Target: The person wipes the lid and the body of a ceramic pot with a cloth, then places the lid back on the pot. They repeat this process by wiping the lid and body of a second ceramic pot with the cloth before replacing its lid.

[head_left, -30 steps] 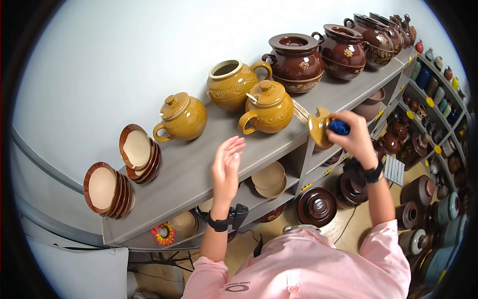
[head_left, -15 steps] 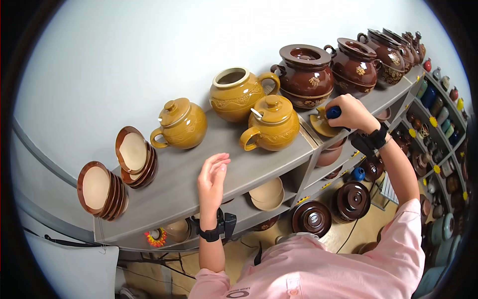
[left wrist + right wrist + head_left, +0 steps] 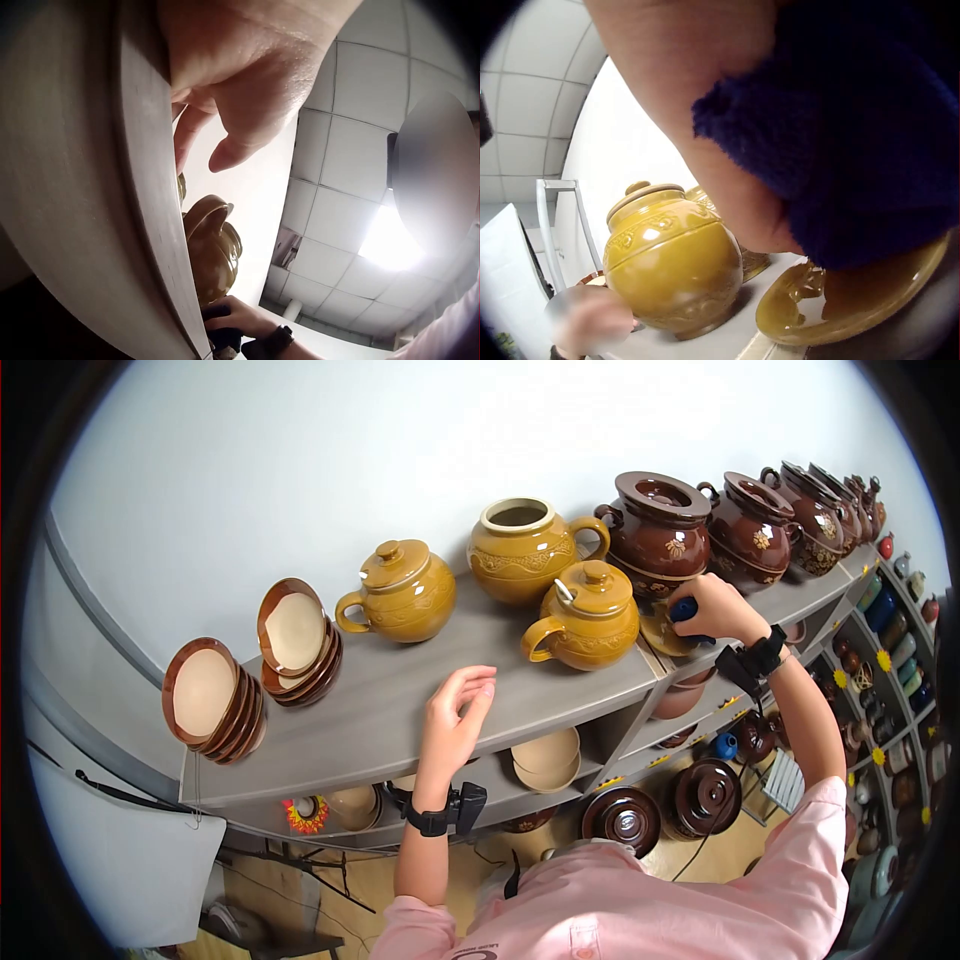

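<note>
A mustard lid [image 3: 659, 632] lies on the grey shelf top, right of a lidded mustard jar [image 3: 590, 622] with a white spoon handle. The right hand [image 3: 722, 612] grips a bunched blue cloth [image 3: 684, 609] over that lid; in the right wrist view the cloth [image 3: 855, 150] covers part of the lid [image 3: 862, 304]. Whether fingers also touch the lid is hidden. Behind the jar stands an uncovered mustard pot [image 3: 522, 560]. Near the shelf's front edge the left hand [image 3: 456, 722] hovers with relaxed fingers, holding nothing; the left wrist view shows its thumb apart from the fingers.
Another lidded mustard jar [image 3: 408, 595] and stacked brown-rimmed bowls [image 3: 205, 695] stand on the left. Brown pots [image 3: 660, 535] line the right rear of the shelf. Bowls [image 3: 547, 760] sit on the lower shelf, and large brown lidded vessels [image 3: 621, 818] are on the floor.
The right hand and cloth have come down with the lid, which was held raised and tilted a second ago and now rests on the shelf. The left hand stays relaxed near the front edge.
</note>
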Available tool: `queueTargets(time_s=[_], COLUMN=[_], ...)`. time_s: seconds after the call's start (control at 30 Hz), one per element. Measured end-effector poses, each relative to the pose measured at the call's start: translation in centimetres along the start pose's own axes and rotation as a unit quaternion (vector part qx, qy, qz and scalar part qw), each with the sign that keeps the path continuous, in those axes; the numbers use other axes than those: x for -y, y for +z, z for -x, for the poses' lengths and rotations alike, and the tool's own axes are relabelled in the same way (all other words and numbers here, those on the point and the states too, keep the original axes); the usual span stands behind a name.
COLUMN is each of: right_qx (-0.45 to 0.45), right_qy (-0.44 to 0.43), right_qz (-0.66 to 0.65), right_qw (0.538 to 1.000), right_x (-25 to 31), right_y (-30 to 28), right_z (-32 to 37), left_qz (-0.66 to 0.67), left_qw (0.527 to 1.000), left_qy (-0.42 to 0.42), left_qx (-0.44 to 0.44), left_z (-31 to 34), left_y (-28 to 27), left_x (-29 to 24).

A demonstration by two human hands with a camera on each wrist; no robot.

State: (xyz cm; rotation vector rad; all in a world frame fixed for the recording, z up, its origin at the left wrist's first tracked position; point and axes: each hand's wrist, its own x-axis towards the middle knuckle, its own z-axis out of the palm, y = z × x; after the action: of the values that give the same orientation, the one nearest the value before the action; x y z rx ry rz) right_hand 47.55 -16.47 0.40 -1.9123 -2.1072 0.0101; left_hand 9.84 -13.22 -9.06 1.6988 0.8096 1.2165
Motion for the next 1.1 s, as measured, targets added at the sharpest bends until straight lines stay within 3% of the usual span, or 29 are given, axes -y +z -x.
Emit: queueTargets(time_s=[0.33,0.43,0.6,0.67,0.77,0.8,0.83,0.9,1.1], right_qx=[-0.004,-0.011,-0.011,-0.027,-0.063,-0.070,-0.077,-0.095,-0.042], right_qy=[-0.007,-0.012,-0.019,0.006,-0.049,-0.064,-0.072,-0.079,-0.034], right_qz=[-0.038,-0.061,-0.050,-0.024,-0.045,-0.045,-0.038,-0.030,0.056], right_qw=[0.999,0.998,0.999,0.999,0.996,0.994,0.994,0.992,0.997], right_x=[-1.2,-1.5,-0.2,1.6,2.1,2.1,2.9,3.8,6.0], right_y=[0.5,0.6,-1.7,-3.8,-5.6,-6.1,-6.7,-7.2,-6.3], right_z=[-0.1,0.1,1.0,1.7,1.0,0.2,-0.4,-2.3,-8.7], left_qz=[0.014,-0.136,-0.273,-0.313,-0.364,-0.383,-0.384,-0.408,-0.497], left_qw=[0.999,0.985,0.942,0.932,0.918,0.917,0.911,0.899,0.857], left_qy=[-0.020,0.047,0.146,0.132,0.110,0.066,0.118,0.132,0.026], left_qx=[0.040,0.093,0.128,0.130,0.108,0.096,0.096,0.090,0.134], left_z=[-0.1,0.7,-0.5,-1.9,-4.9,-5.9,-7.8,-11.0,-18.5], left_y=[-0.3,-1.0,-3.0,-4.2,-5.5,-5.4,-5.7,-5.1,-0.8], left_x=[-1.0,-6.0,-11.6,-13.0,-13.8,-14.5,-13.6,-13.1,-12.7])
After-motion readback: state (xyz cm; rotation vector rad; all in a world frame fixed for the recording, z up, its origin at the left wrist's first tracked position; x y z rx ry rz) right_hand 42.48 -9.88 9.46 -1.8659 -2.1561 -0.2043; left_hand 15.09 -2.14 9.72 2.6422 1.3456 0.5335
